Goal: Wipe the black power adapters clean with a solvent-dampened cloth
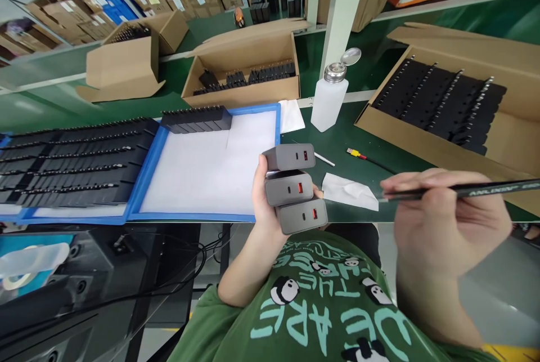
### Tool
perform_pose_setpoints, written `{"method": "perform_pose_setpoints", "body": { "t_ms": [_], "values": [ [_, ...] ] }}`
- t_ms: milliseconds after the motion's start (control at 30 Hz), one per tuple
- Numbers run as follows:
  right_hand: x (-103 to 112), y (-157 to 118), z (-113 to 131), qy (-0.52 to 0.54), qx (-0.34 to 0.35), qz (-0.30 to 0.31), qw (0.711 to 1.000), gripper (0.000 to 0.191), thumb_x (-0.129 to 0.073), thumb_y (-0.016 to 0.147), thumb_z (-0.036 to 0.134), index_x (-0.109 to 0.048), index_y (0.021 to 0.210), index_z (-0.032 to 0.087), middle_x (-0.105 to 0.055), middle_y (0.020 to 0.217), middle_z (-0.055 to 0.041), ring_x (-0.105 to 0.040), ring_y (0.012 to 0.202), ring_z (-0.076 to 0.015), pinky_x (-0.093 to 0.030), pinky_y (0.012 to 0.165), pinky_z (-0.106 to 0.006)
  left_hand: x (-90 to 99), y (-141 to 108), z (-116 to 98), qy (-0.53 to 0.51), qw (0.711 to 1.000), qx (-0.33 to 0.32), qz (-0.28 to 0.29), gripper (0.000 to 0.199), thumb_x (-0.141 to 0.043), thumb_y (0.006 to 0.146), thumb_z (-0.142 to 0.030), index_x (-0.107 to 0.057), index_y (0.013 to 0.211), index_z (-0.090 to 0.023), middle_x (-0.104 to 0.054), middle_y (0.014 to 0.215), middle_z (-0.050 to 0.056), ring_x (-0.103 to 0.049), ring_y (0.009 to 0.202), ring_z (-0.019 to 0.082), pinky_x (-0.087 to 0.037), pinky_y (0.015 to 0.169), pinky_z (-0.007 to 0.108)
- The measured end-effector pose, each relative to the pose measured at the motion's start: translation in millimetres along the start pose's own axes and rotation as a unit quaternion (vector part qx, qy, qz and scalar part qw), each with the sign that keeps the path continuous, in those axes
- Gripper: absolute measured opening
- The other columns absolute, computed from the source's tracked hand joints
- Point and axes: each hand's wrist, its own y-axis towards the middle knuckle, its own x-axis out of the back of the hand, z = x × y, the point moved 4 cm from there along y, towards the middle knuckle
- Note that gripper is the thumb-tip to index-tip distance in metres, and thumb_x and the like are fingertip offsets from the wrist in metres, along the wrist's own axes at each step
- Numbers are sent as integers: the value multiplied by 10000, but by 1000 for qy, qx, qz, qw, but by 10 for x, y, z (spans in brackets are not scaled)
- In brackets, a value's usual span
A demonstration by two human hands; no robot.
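My left hand [266, 199] is wrapped round three dark grey USB chargers, stacked one over another: an upper charger [289, 157], a middle charger [280, 189] and a lower charger [295, 218]. Their port faces, each with a small slot and a red USB port, point up toward me. To the right, my right hand [451, 221] is closed on a slim black pen-like tool [485, 189] with pale lettering. Its tip points left, apart from the chargers, and its far end runs out of view. A white wipe [350, 191] lies on the bench between my hands.
A blue-rimmed tray [202, 170] holds a row of chargers [196, 120]; fuller trays [67, 165] stand left. Cardboard boxes [244, 100] with black parts line the back and right. A white pump bottle [329, 100], a USB cable [367, 157] and a white stick [324, 159] are nearby.
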Motion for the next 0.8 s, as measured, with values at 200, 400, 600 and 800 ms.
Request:
{"method": "perform_pose_setpoints", "body": {
  "t_ms": [200,400,600,800],
  "values": [
    [528,240,-798,-530,-34,317,786,278,-535,904,489,-614,792,247,-710,759,-53,-634,571,-213,-430,447,-310,-26,62,8,17,993,-1,121,631,-584,729,-792,-655,867,-180,-567,602,26,-594,532,184,-483,482,294],
    [635,237,-1249,-574,-62,363,732,202,-514,841,377,-629,797,216,-708,789,-130,-671,776,-348,-439,484,-370,-13,87,84,90,986,-3,141,740,-443,627,-955,-523,739,-229,-471,543,17,-523,480,182,-441,461,318],
    [451,232,-988,-508,-24,369,778,387,-483,941,495,-661,1099,190,-701,1106,-135,-632,1079,-357,-553,863,-500,16,116,96,107,983,-17,151,778,-447,559,-990,-498,719,-231,-479,545,14,-539,474,188,-466,462,335],
    [348,167,-442,-386,57,294,872,279,-561,977,429,-650,1171,249,-685,1167,-97,-636,1106,-293,-553,932,-441,39,13,-157,253,958,-113,74,705,-503,747,-864,-640,866,-183,-614,655,54,-618,574,218,-496,543,335]
  ]
}}
